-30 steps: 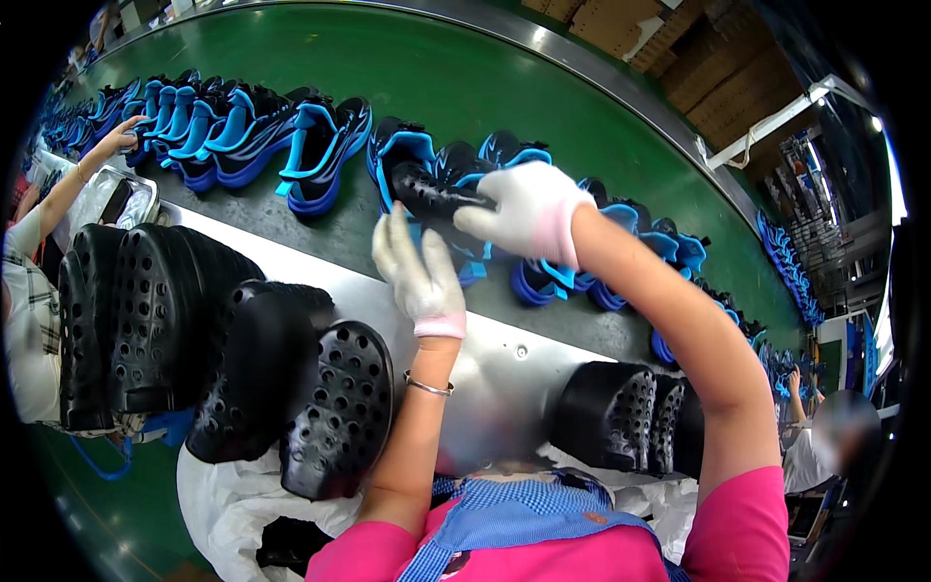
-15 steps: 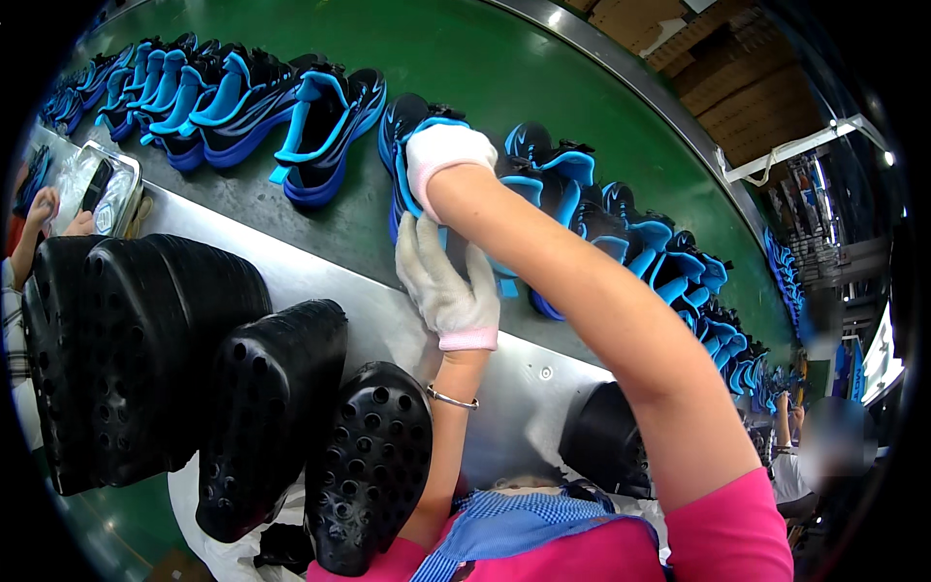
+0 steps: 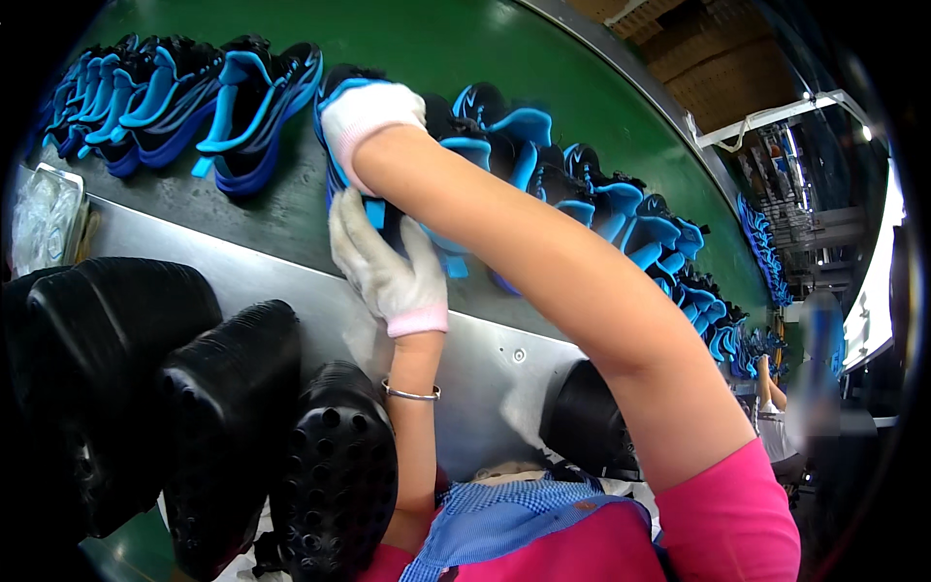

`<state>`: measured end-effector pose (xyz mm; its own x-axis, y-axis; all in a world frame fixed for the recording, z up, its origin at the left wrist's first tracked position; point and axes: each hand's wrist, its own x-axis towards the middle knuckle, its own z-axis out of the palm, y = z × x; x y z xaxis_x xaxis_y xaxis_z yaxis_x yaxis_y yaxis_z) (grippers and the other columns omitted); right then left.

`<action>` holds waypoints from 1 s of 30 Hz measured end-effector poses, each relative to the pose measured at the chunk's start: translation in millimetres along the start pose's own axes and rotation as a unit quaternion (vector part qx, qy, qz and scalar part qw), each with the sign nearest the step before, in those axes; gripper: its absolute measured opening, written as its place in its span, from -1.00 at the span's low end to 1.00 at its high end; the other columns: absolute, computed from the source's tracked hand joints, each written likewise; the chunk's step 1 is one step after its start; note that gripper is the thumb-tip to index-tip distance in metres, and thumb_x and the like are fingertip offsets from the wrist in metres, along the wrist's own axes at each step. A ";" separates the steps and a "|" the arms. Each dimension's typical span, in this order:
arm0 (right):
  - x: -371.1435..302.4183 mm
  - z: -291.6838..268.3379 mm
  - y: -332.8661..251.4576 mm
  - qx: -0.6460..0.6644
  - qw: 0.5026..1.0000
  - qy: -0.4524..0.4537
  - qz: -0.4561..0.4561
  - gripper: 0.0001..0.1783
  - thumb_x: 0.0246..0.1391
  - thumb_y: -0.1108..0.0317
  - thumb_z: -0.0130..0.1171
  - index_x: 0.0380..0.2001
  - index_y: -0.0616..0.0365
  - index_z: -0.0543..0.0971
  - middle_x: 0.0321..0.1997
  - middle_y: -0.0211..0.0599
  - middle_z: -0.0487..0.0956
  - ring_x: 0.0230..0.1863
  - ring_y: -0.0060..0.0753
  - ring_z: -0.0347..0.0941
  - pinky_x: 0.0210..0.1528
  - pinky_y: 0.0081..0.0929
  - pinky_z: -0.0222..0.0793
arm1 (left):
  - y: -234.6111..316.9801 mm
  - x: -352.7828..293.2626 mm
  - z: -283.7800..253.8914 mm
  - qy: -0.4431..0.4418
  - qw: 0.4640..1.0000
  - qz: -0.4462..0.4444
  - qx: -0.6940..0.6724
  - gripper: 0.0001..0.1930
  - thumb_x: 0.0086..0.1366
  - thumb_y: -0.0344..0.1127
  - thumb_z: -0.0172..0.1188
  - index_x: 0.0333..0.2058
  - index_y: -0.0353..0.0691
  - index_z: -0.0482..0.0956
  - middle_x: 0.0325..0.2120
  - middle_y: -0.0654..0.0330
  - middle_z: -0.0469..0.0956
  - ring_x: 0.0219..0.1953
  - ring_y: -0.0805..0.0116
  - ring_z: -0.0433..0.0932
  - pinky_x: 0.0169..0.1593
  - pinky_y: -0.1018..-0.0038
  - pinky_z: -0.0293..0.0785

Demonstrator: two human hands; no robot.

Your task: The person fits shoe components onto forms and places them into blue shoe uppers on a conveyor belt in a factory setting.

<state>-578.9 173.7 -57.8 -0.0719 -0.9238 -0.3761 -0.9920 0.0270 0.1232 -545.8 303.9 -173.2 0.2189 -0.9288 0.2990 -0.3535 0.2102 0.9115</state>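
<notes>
My right hand (image 3: 369, 121), in a white knit glove with a pink cuff, reaches across my body into the top of a black and blue sports shoe (image 3: 331, 160). Its fingers are hidden in the shoe or behind the hand itself. Close below, my left hand (image 3: 383, 267), gloved alike, has its fingers stretched up to the heel end of the same shoe, with the thumb apart. Much of this shoe is covered by the two hands. Left of it stands another matching sports shoe (image 3: 252, 121), its opening facing me.
Rows of similar shoes (image 3: 145, 97) run both ways along the green belt (image 3: 388, 44). A metal ledge (image 3: 485, 373) borders it on my side. Several large black boot-shaped forms with holed soles (image 3: 335, 466) stand at lower left, another black form (image 3: 587, 412) at right. A clear plastic-wrapped tray (image 3: 48, 218) lies far left.
The whole scene has shifted left and slightly up in the picture, shoes, ledge and black forms together. Both hands remain at the same shoe. The co-worker's hands at far left are out of sight.
</notes>
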 end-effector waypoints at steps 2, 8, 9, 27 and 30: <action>12.3 12.0 5.0 0.023 0.998 0.055 0.023 -0.68 -0.22 0.31 0.43 -0.26 0.00 0.73 -0.17 -0.25 0.70 -0.15 -0.22 0.66 -0.17 -0.32 0.58 | 3.7 -0.4 3.1 -0.018 1.000 -0.011 -0.018 -0.38 0.29 -0.29 0.13 0.29 -0.26 0.19 0.24 -0.10 0.20 0.28 -0.13 0.18 0.29 0.07 0.14; 0.8 5.3 23.5 0.074 0.995 0.072 -0.016 -0.74 0.04 0.19 0.20 -0.30 0.09 0.70 -0.24 -0.14 0.67 -0.17 -0.08 0.63 -0.15 -0.22 0.56 | 1.4 -12.6 6.2 0.028 0.996 -0.030 -0.073 -0.52 0.36 -0.26 0.07 0.19 -0.31 0.28 0.11 -0.09 0.30 0.17 0.02 0.32 0.24 0.19 0.24; -9.3 6.3 30.3 0.121 0.988 0.092 -0.024 -0.69 0.13 0.14 0.10 -0.32 0.12 0.68 -0.29 -0.09 0.66 -0.19 -0.02 0.62 -0.15 -0.18 0.55 | 4.6 -14.9 4.8 0.047 0.991 -0.043 -0.114 -0.56 0.34 -0.32 0.09 0.15 -0.33 0.31 0.06 -0.07 0.33 0.13 0.05 0.37 0.21 0.21 0.28; -137.4 94.9 142.2 0.083 0.996 0.018 -0.028 -0.73 0.14 0.38 -0.02 -0.09 0.15 0.50 -0.20 -0.07 0.65 -0.14 0.01 0.61 -0.16 -0.08 0.53 | -8.9 -52.7 11.0 -0.121 0.978 0.164 0.049 -0.66 0.16 -0.28 0.39 -0.12 -0.21 0.54 -0.11 0.08 0.49 -0.06 0.20 0.49 0.08 0.34 0.38; -169.4 104.2 178.6 0.109 0.994 0.017 0.007 -0.68 0.10 0.31 0.08 -0.06 0.10 0.50 -0.20 -0.06 0.65 -0.13 0.02 0.61 -0.13 -0.06 0.50 | 32.3 -82.6 24.1 -0.171 0.975 0.128 0.059 -0.66 0.13 -0.23 0.40 -0.16 -0.22 0.56 -0.09 0.01 0.47 0.02 0.08 0.44 0.16 0.28 0.32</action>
<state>-754.6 374.8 -67.8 -0.0854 -0.9352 -0.3438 -0.9901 0.1183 -0.0757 -597.2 380.1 -175.3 -0.1986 -0.9021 0.3831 -0.4632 0.4309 0.7744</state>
